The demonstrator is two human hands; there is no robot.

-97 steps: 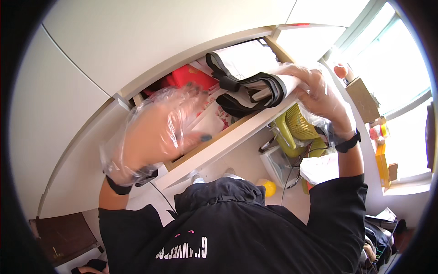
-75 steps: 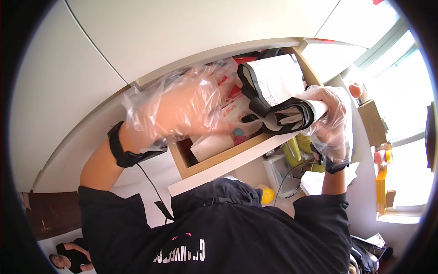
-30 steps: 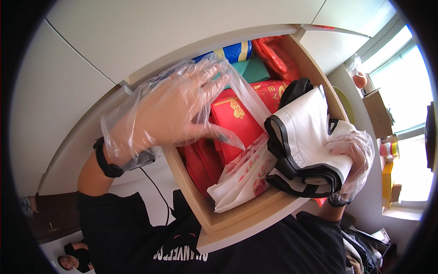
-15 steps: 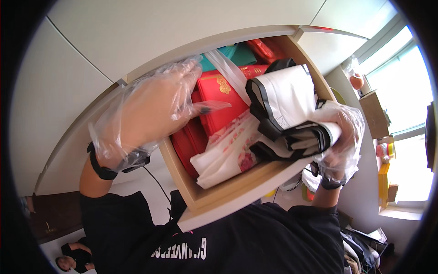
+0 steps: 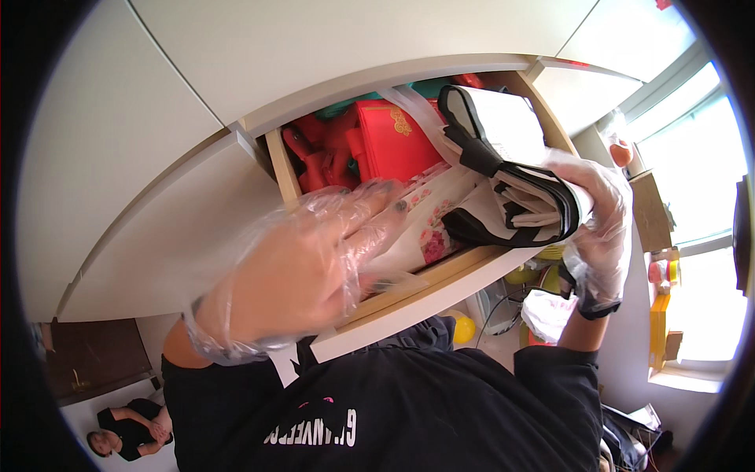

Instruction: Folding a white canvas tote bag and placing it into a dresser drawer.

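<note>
A pulled-out drawer holds red packets with gold print, a white plastic bag with pink flowers, and a folded white bundle with black trim, which looks like cloth bags. My right hand, in a clear plastic glove, is closed round the right end of that bundle. Also in a clear glove, my left hand reaches over the drawer's near left corner. Its fingers are stretched out over the flowered bag; whether they touch it is hidden.
Pale cabinet fronts rise behind the drawer. To the right are a bright window, a cardboard box and a yellow box. Below the drawer's right side sits a white plastic bag. Another person is at the far lower left.
My left hand has moved right and nearer, from the drawer's left side to its near corner, exposing red items at the left. The trimmed bundle has turned slightly in my right hand.
</note>
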